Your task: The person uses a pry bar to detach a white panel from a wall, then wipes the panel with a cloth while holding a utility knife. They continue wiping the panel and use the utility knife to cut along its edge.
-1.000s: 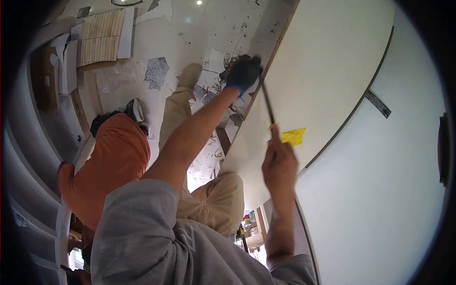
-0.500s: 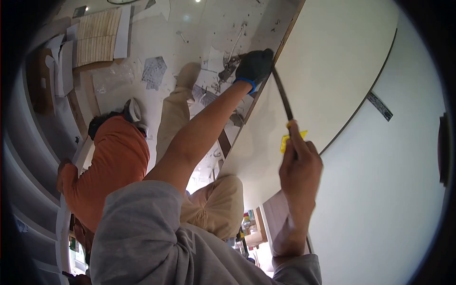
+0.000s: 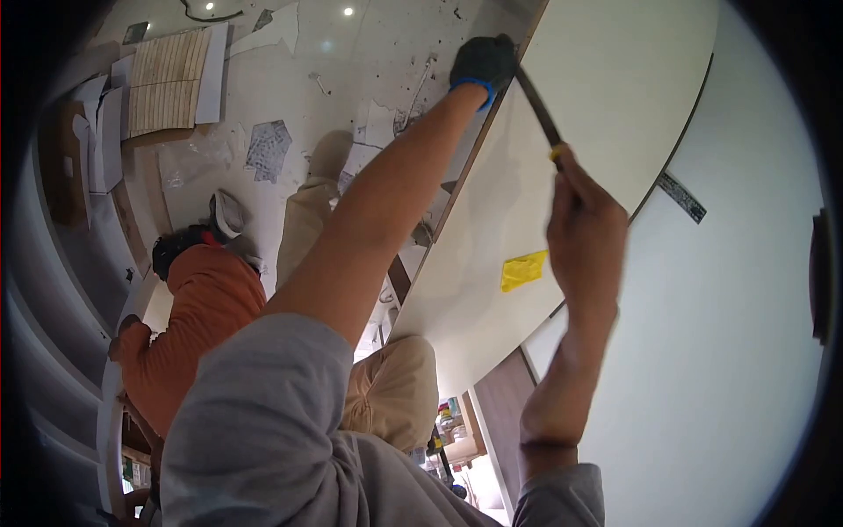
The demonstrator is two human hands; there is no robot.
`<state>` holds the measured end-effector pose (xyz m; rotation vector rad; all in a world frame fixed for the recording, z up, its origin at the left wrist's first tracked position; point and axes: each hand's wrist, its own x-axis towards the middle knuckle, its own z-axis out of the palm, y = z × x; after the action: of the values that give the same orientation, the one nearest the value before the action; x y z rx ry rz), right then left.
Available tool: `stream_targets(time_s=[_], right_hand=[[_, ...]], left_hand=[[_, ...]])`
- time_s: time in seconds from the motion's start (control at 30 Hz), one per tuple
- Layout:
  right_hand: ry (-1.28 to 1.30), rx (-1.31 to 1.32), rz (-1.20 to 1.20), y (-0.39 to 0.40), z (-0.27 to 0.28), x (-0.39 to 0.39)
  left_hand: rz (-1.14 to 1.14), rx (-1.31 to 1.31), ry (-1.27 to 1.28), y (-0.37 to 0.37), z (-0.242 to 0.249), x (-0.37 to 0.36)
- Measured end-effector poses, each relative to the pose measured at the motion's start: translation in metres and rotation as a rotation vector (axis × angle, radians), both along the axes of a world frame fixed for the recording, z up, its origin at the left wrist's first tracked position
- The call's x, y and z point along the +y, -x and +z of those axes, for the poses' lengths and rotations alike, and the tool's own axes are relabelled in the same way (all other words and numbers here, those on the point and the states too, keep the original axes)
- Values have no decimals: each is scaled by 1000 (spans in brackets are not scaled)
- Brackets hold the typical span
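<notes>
My right hand (image 3: 590, 224) is wrapped around the handle of a long, dark, flat file (image 3: 537, 107) with a yellow collar. The file slants across a large cream board (image 3: 615, 79), its far end meeting the brown edge. My left hand (image 3: 483, 66), in a dark glove with a blue cuff, closes on that far end at the board's edge; its fingertips are partly hidden. A small yellow piece (image 3: 524, 271) lies on the board, below my right wrist's left side.
At left, a person in an orange top (image 3: 211, 299) crouches by a pale curved frame. Stacked wooden strips (image 3: 167, 83), a grey paper scrap (image 3: 268, 149) and debris lie on the floor. A white panel (image 3: 702, 351) with a dark label (image 3: 682, 197) stands right.
Both hands and the file have moved up along the board's edge, away from me. The yellow piece, partly covered by my right hand before, now shows almost fully.
</notes>
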<state>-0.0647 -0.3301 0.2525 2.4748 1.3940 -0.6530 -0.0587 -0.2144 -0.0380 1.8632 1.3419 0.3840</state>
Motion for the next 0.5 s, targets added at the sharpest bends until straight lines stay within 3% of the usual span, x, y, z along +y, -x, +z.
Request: stream_targets(time_s=[0.07, 0.13, 0.27, 0.33, 0.4, 0.43, 0.5], right_hand=[[28, -58, 154, 4, -38, -16], [194, 62, 70, 13, -48, -12], [-17, -32, 144, 0, -5, 11], [-64, -13, -48, 1, 19, 30], [-94, -10, 28, -5, -3, 15], [-52, 8, 23, -2, -18, 3], [57, 18, 46, 10, -39, -13]], left_hand=[[-110, 67, 168, 25, -23, -31], [-244, 110, 530, 43, -60, -60], [25, -54, 168, 13, 4, -22], [26, -72, 74, -4, 5, -8], [21, -20, -58, -4, -2, 0], [97, -72, 323, 3, -19, -7], [-248, 82, 348, 34, -44, -43]])
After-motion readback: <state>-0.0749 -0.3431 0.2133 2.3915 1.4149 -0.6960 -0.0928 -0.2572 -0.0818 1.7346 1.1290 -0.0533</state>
